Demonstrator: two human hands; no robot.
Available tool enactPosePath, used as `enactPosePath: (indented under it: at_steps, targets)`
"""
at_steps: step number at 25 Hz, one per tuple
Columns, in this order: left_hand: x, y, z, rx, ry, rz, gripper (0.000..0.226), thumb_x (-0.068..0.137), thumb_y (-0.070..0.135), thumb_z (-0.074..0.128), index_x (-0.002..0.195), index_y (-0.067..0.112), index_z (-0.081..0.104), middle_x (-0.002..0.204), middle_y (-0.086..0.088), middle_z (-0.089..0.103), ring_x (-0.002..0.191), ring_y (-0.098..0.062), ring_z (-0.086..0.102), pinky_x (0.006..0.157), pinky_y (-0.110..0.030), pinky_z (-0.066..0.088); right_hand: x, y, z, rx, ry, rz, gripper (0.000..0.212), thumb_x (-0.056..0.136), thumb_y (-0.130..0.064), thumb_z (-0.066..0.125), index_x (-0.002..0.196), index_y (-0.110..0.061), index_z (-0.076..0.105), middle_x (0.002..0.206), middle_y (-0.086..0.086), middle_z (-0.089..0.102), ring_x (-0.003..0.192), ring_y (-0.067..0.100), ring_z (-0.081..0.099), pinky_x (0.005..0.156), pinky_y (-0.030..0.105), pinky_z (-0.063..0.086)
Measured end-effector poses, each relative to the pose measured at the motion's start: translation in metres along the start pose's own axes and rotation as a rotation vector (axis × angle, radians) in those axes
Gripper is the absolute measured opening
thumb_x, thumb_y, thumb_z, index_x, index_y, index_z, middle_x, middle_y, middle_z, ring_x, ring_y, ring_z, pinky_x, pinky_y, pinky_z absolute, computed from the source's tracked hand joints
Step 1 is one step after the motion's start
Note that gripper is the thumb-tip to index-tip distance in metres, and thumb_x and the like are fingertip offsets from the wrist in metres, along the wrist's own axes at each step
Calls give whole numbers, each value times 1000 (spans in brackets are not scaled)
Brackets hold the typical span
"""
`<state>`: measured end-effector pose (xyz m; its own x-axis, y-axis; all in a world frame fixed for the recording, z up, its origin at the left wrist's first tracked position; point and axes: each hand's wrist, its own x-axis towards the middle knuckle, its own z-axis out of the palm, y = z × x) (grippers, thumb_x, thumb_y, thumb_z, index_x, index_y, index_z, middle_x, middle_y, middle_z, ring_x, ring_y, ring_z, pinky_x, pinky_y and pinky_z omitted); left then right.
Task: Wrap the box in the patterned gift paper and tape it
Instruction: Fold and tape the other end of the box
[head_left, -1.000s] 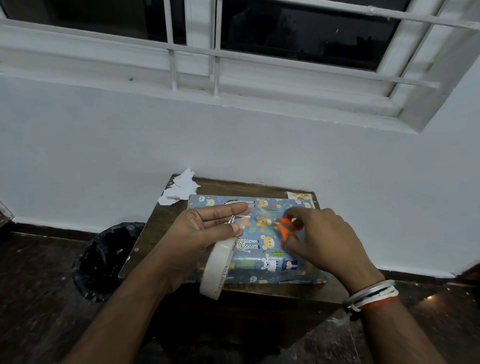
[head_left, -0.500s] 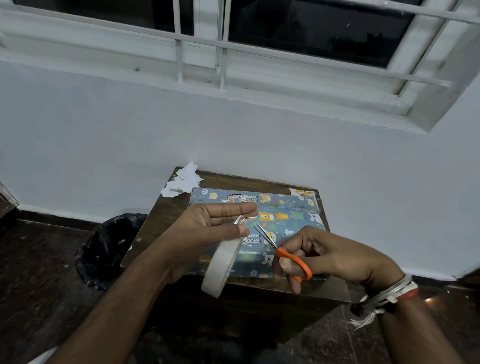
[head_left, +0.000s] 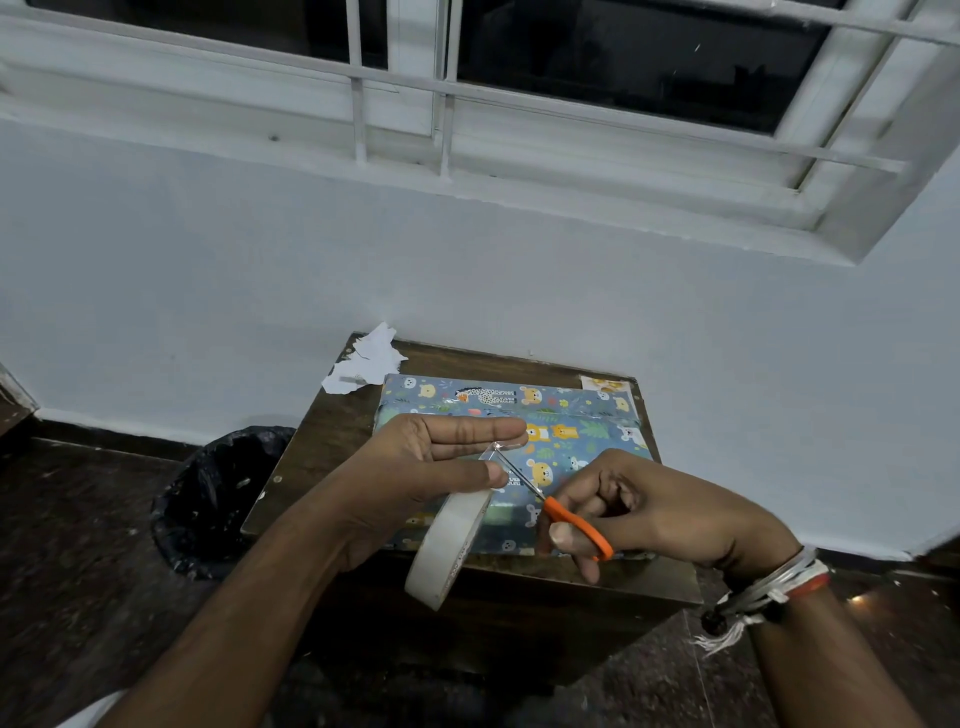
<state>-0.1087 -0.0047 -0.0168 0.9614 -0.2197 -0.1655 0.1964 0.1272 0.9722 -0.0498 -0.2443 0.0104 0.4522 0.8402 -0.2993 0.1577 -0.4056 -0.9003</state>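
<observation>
— What's closest on your feed?
— I see the left hand (head_left: 415, 467) nearest. Its top fingers (head_left: 483, 428) are straight and together, and the thumb is pressed on the rim of the roll (head_left: 449, 551), which hangs below it. A clear strip (head_left: 501, 448) runs from thumb to fingertips.
— And the other one?
— The right hand (head_left: 665, 514) is curled tight through the orange loops of the scissors (head_left: 576, 525). The thin blades point up-left, tip at the strip. I can't tell whether they're parted.
— The box?
— I have the box (head_left: 571, 410) just behind both hands, flat on the table (head_left: 337, 431), wrapped in animal print. A black bin (head_left: 218, 493) stands left of the table and a white scrap (head_left: 369, 358) lies at its far left corner. Beyond that are the wall (head_left: 467, 270) and the window (head_left: 623, 52).
</observation>
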Motion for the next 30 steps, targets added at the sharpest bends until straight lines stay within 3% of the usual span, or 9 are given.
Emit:
enactPosePath:
  at_steps: [2,12,19,23,26,30]
  targets:
    - [0,1,0,-1,-1,0,37,85,3,73,116,23,77,120,4,75,103,-5,72,78,-15,53,-1,-1,0,-2,-8,-3,15,98,-14,68,90,-22,78,68,5,72,61,6,59,68,13,44]
    - [-2,3,1,-6,-14,-7,36,86,3,73,111,27,80,121,5,75,108,-8,71,80,-16,54,-5,2,-4,-39,28,28,17,96,-16,71,97,1,75,68,7,71,60,8,58,66,11,43]
    - [-2,4,3,-29,-41,-7,40,82,4,73,116,23,76,121,3,75,108,-7,71,81,-18,55,-7,-8,-1,1,-14,5,11,95,-21,68,88,-21,78,64,1,71,57,11,58,64,15,43]
    - [-1,3,2,-42,-56,-8,41,78,9,75,116,25,78,123,3,74,111,-9,70,82,-19,56,-5,-10,0,-15,9,-1,19,94,-36,68,89,-21,78,64,2,70,55,31,50,54,33,35]
    - [-1,1,1,-42,-61,-7,42,78,10,75,115,29,77,125,3,74,110,-7,70,82,-19,55,-7,-10,-1,8,-3,-11,15,97,-22,66,92,-12,77,63,1,69,54,7,55,60,12,41]
    - [-2,3,0,-65,-48,-12,40,81,5,73,115,26,78,124,3,74,104,-5,71,78,-18,56,-8,-8,-2,-9,3,7,13,97,-13,68,94,-4,76,63,2,69,54,2,55,62,8,42]
